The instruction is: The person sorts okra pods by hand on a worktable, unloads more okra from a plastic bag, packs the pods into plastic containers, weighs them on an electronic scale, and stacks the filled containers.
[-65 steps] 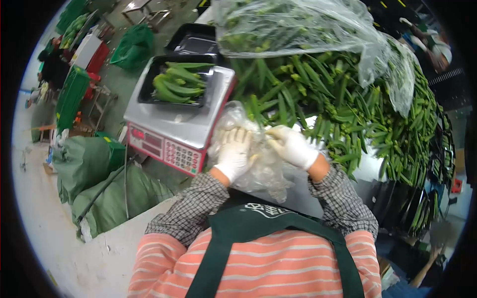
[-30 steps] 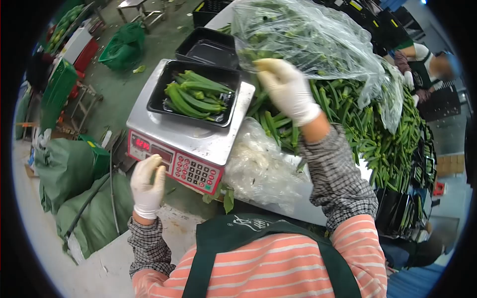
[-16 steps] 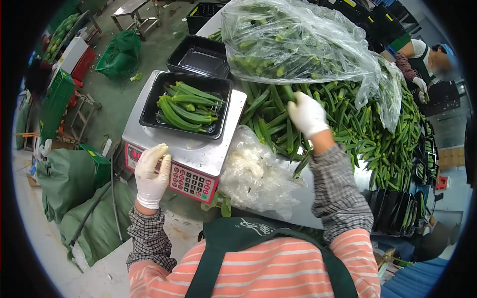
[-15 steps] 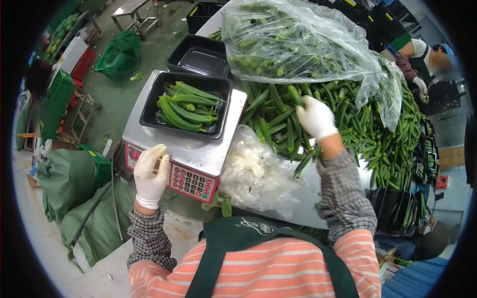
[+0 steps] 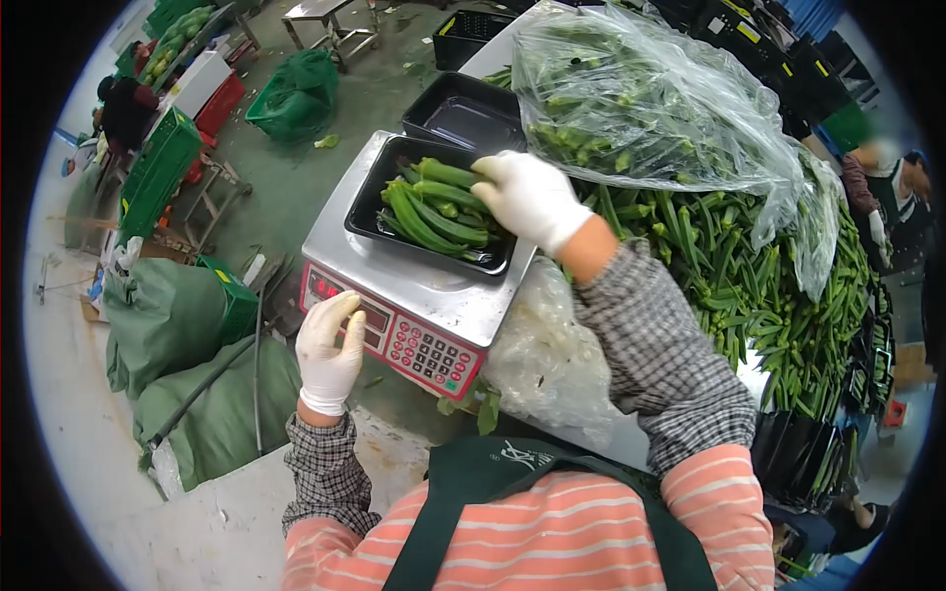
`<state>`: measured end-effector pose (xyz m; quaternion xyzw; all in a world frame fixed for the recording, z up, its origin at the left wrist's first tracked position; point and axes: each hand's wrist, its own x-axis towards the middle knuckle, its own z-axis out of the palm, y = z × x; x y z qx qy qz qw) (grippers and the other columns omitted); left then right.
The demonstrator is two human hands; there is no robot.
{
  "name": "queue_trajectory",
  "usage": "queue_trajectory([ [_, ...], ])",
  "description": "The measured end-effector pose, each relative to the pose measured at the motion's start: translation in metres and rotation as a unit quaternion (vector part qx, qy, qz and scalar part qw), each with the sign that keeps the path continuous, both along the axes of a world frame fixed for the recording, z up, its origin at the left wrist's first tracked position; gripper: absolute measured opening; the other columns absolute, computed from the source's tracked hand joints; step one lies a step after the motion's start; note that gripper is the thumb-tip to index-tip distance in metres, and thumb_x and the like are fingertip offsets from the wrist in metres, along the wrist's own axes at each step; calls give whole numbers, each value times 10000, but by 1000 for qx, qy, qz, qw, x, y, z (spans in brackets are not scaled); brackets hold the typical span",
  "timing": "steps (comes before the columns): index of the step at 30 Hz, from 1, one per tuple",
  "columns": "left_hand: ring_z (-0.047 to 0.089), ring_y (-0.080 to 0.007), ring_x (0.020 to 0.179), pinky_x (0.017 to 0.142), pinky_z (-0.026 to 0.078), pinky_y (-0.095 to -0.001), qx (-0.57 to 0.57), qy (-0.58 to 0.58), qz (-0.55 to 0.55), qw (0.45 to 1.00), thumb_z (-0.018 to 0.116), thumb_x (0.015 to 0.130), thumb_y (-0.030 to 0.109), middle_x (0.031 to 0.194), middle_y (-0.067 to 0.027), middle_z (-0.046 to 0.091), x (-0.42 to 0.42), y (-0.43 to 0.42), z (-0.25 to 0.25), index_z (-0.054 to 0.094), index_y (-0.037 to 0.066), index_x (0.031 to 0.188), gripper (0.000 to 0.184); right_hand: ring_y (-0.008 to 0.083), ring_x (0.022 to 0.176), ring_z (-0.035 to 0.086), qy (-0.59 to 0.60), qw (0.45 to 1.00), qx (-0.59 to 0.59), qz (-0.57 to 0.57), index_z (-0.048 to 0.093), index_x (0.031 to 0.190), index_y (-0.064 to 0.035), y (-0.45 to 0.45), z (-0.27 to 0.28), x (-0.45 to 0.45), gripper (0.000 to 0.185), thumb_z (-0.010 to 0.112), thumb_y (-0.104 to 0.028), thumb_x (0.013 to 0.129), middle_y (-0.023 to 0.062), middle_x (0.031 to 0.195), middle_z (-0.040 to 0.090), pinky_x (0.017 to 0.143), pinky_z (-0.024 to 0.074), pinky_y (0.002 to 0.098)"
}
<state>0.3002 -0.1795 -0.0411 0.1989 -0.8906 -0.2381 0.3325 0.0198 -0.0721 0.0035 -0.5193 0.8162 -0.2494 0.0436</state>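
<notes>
My white-gloved right hand [image 5: 532, 200] is over the right side of a black plastic tray [image 5: 498, 264], its fingers closed on an okra pod [image 5: 448, 173] at the top of the small pile of okra [image 5: 434, 219] in it. The tray stands on the steel plate of a digital scale [image 5: 340, 236] with a red keypad panel. My left hand [image 5: 330, 357], also gloved, is by the scale's display, thumb and fingers apart with nothing between them. A second black tray [image 5: 463, 108], with no okra visible in it, lies just behind the first.
A large heap of okra [image 5: 690, 256] covers the table to the right, partly under a clear plastic sheet [image 5: 641, 98]. Crumpled clear plastic [image 5: 552, 355] lies beside the scale. Green sacks [image 5: 168, 325] stand at left. A co-worker [image 5: 882, 197] is at the far right.
My right hand has moved left from the okra heap to the tray on the scale, bringing an okra pod. My left hand stays near the display. The view has shifted.
</notes>
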Motion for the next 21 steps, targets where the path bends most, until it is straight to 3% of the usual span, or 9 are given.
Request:
queue_trajectory([
  [2, 623, -262, 868, 774, 493, -333, -2, -3, 33, 999, 664, 779, 27, 968, -135, 650, 17, -9, -1, 641, 12, 962, 185, 318, 860, 617, -3, 994, -109, 1, 655, 985, -35, 24, -5, -17, 217, 600, -164, 820, 159, 925, 639, 775, 485, 363],
  [4, 623, -263, 873, 799, 488, -330, -2, -8, 79, 997, 663, 791, 37, 965, -139, 649, 36, -23, -5, 641, 7, 962, 174, 228, 808, 633, -47, 990, -126, -43, 653, 981, -11, 56, -3, -32, 200, 598, -141, 840, 137, 891, 658, 742, 485, 293],
  [5, 625, -262, 885, 805, 486, -327, -9, -16, 101, 995, 652, 799, 28, 969, -138, 649, 43, -28, 1, 644, 8, 959, 161, 293, 840, 634, -95, 983, -139, -78, 665, 946, -30, 71, -3, -35, 206, 580, -180, 834, 153, 908, 657, 759, 491, 331],
  [7, 630, -261, 889, 807, 488, -329, -35, 1, 130, 991, 639, 800, 13, 966, -136, 653, 52, -44, 7, 645, 6, 951, 151, 259, 766, 641, -105, 985, -100, -92, 655, 942, 0, 96, -9, -44, 217, 583, -178, 842, 155, 845, 662, 705, 491, 313],
  [9, 635, -254, 887, 805, 489, -328, -79, 8, 142, 987, 633, 799, 5, 956, -132, 658, 54, -59, 20, 645, 4, 942, 144, 188, 685, 623, -223, 966, -42, -124, 651, 928, 18, 104, -13, -39, 228, 586, -186, 848, 118, 770, 662, 655, 483, 287],
  [12, 641, -253, 861, 783, 493, -317, -122, 10, 166, 979, 645, 798, 31, 934, -124, 662, 49, -79, 42, 644, 5, 940, 144, 90, 615, 559, -291, 952, -7, -95, 647, 926, 29, 94, -18, -18, 256, 595, -212, 858, 59, 729, 647, 585, 456, 243],
  [16, 639, -242, 870, 793, 488, -311, -112, 25, 165, 980, 648, 809, 65, 927, -117, 661, 38, -99, 64, 645, 11, 949, 150, 118, 614, 585, -409, 908, 40, -87, 626, 941, 63, 66, -12, 7, 395, 585, -324, 874, 83, 779, 650, 566, 473, 240],
  [21, 634, -216, 876, 804, 478, -297, -102, 16, 94, 990, 645, 823, 97, 938, -109, 662, 3, -117, 68, 646, 7, 969, 172, 168, 612, 638, -450, 881, 25, -146, 610, 862, 75, 40, -26, 24, 383, 585, -307, 853, 117, 754, 641, 529, 504, 272],
])
